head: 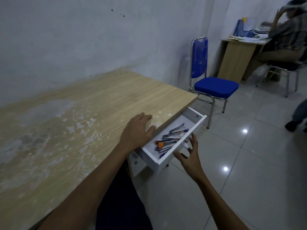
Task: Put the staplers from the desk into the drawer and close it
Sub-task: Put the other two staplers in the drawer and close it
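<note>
A white drawer stands pulled out from under the right edge of the wooden desk. Several metal staplers with purple and orange ends lie in a loose heap inside it. My left hand rests flat on the desk's edge just above the drawer, fingers spread, holding nothing. My right hand hovers at the drawer's front panel with fingers apart, close to its small knob, holding nothing. No stapler shows on the desk top.
A blue chair with chrome legs stands just beyond the drawer. Farther right, a person sits at a second wooden desk stacked with papers. Glossy tiled floor spreads to the right. A wall runs along the desk's far side.
</note>
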